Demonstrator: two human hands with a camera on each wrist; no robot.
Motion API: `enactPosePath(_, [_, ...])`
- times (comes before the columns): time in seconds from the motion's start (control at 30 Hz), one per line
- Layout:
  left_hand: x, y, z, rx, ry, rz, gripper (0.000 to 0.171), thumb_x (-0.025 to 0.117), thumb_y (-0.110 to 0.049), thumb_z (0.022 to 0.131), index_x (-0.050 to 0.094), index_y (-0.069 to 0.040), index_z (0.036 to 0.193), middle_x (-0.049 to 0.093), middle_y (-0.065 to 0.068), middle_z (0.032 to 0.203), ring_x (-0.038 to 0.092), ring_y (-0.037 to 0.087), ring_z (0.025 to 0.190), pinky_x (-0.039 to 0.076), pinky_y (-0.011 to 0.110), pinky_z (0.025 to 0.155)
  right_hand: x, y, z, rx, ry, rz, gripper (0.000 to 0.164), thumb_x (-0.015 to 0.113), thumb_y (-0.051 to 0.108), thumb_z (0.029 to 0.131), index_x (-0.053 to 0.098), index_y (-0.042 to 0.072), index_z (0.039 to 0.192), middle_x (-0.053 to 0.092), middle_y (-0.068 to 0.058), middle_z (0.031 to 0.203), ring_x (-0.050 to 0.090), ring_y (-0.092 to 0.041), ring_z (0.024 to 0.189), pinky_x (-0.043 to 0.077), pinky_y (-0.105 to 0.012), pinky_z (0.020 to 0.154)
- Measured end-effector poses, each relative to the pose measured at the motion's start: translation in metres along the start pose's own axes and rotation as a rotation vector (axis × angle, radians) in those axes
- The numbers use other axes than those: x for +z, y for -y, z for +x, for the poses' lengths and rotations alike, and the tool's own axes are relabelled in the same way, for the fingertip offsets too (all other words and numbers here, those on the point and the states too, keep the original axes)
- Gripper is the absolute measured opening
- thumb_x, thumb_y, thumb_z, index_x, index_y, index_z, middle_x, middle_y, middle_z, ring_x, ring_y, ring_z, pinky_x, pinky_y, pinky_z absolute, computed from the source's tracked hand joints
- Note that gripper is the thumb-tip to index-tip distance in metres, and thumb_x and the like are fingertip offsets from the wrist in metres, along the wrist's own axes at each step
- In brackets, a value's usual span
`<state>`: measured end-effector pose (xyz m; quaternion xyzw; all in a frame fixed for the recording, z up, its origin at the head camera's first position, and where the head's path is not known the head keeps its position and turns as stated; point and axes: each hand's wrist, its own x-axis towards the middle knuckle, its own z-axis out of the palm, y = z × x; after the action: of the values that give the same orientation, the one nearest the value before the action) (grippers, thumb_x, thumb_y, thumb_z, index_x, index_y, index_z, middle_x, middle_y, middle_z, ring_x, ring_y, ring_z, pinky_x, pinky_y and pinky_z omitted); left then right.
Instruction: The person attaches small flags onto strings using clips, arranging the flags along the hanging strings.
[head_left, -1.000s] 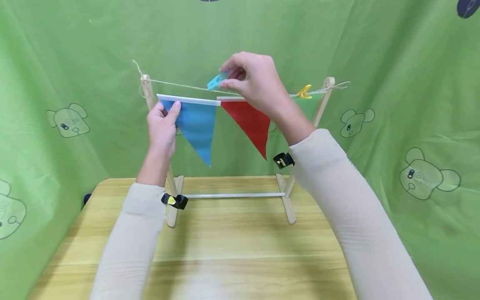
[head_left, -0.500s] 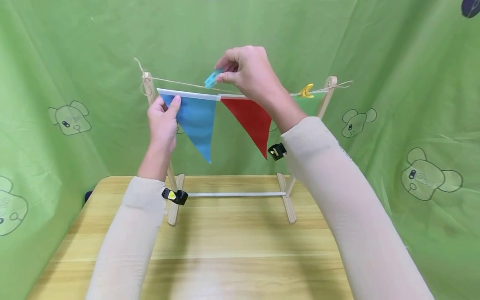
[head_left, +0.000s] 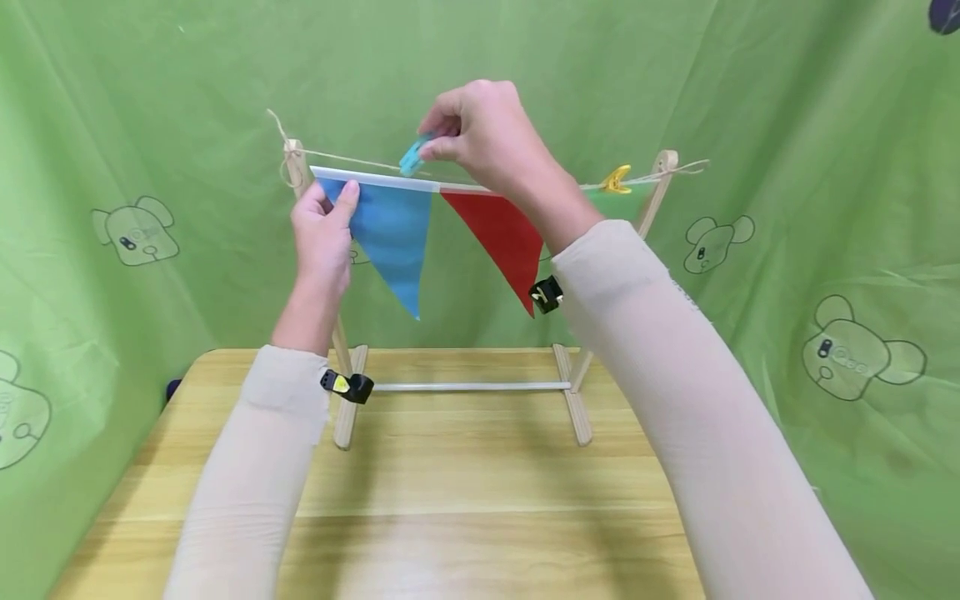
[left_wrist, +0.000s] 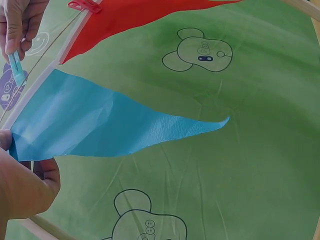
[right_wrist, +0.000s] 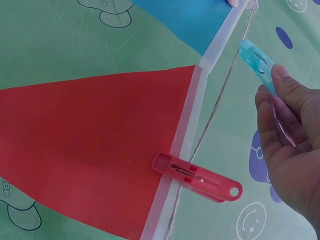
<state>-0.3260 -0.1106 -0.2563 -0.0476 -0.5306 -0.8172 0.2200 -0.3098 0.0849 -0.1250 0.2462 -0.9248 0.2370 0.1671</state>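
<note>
My left hand (head_left: 322, 237) pinches the white top band of the blue pennant (head_left: 390, 229) near its left corner, thumb in front. The pennant hangs point down, its band just under the string (head_left: 345, 158). In my right hand (head_left: 480, 133), thumb and fingers pinch a light blue clothespin (head_left: 412, 157). Its tip meets the string in the right wrist view, above the blue pennant's band. To the right hangs a red pennant (head_left: 495, 229), partly behind my right wrist. A red clothespin (right_wrist: 197, 177) clips it to the string.
A yellow clothespin (head_left: 617, 179) holds a green pennant (head_left: 626, 200) near the right post (head_left: 652, 204). The string runs between two wooden posts on feet, joined low by a white rod (head_left: 472, 387). The stand is on a wooden table (head_left: 465, 483) before a green curtain (head_left: 187, 83).
My left hand has raised the blue pennant closer to the string. My right hand has shifted slightly up and left with the light blue clothespin, which now tilts more steeply.
</note>
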Motion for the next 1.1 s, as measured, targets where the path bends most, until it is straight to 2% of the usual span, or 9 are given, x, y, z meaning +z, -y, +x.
enactPosePath(0.23, [0.0, 0.0, 0.002, -0.01, 0.004, 0.006, 0.012, 0.068, -0.012, 0.099, 0.072, -0.007, 0.11, 0.067, 0.004, 0.108, 0.065, 0.017, 0.106, 0.054, 0.032, 0.104, 0.007, 0.004, 0.004, 0.008, 0.048, -0.017, 0.027, 0.078, 0.025, 0.092, 0.077, 0.01, 0.114, 0.076, -0.003, 0.106, 0.066, -0.008, 0.091, 0.055, -0.016, 0.085])
enactPosePath(0.43, [-0.001, 0.001, 0.004, -0.019, -0.01, -0.03, 0.01, 0.069, -0.009, 0.098, 0.072, -0.007, 0.107, 0.068, 0.003, 0.104, 0.066, 0.017, 0.101, 0.055, 0.033, 0.103, 0.013, 0.006, 0.009, 0.021, 0.086, -0.028, 0.028, 0.076, 0.026, 0.093, 0.077, 0.01, 0.116, 0.077, -0.004, 0.109, 0.067, -0.009, 0.093, 0.056, -0.017, 0.087])
enactPosePath(0.77, [-0.001, -0.003, 0.006, -0.015, 0.002, -0.06, 0.006, 0.069, -0.007, 0.098, 0.073, -0.009, 0.102, 0.069, 0.002, 0.1, 0.068, 0.015, 0.095, 0.056, 0.033, 0.1, 0.021, 0.009, 0.013, -0.022, 0.087, -0.052, 0.025, 0.077, 0.024, 0.093, 0.078, 0.009, 0.114, 0.077, -0.004, 0.106, 0.066, -0.009, 0.09, 0.056, -0.016, 0.083])
enactPosePath(1.1, [-0.004, -0.004, 0.007, -0.015, -0.01, -0.079, 0.007, 0.071, -0.007, 0.097, 0.074, -0.008, 0.102, 0.07, 0.002, 0.101, 0.067, 0.016, 0.103, 0.054, 0.032, 0.104, 0.027, 0.011, 0.016, -0.054, 0.104, -0.088, 0.024, 0.076, 0.024, 0.094, 0.078, 0.011, 0.113, 0.076, -0.002, 0.108, 0.065, -0.007, 0.091, 0.055, -0.014, 0.084])
